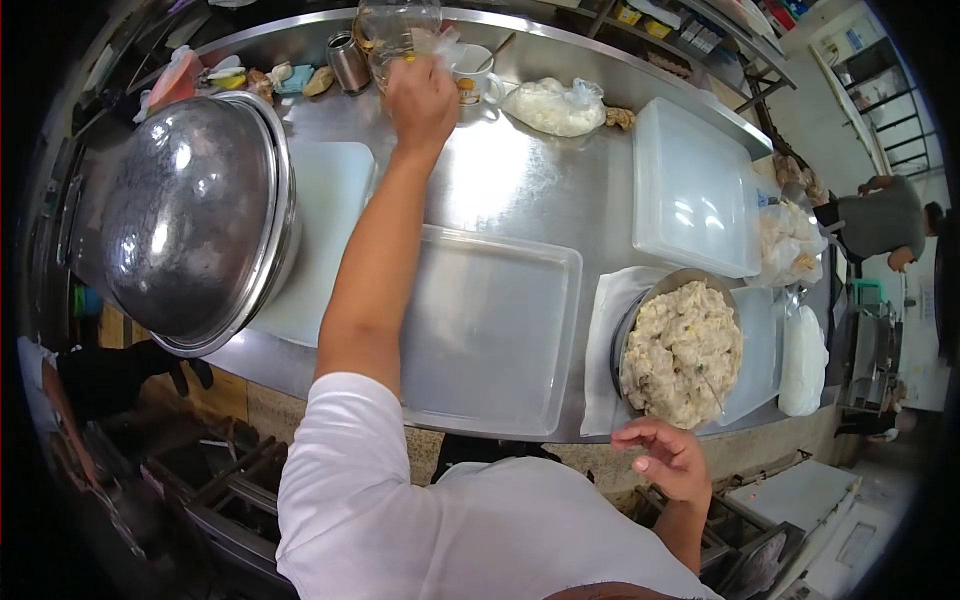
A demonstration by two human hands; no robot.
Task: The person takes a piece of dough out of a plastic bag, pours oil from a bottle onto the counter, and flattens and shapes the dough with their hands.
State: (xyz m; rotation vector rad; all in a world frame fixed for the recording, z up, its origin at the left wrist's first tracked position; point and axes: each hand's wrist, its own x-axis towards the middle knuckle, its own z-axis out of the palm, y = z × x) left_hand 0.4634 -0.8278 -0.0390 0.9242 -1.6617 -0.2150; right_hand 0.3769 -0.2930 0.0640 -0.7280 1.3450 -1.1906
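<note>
Left arm (375, 265): stretched forward, crossing the plastic tray's (490, 340) left edge;
Left hand (422, 95): back up, fingers at the clear jar (400, 15) beyond the tray; grip hidden, cannot tell;
Right hand (668, 458): half-curled, thumb apart, nothing held; just beside the metal bowl (668, 284);
Chunky mixture (685, 355): in that bowl, right of the tray

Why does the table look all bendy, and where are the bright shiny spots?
In the head view, the metal table has curving edges, probably from a wide lens, and the picture's corners go black; also in the head view, white glare shines on the tabletop, the big metal dome and the cloudy plastic box.
</note>
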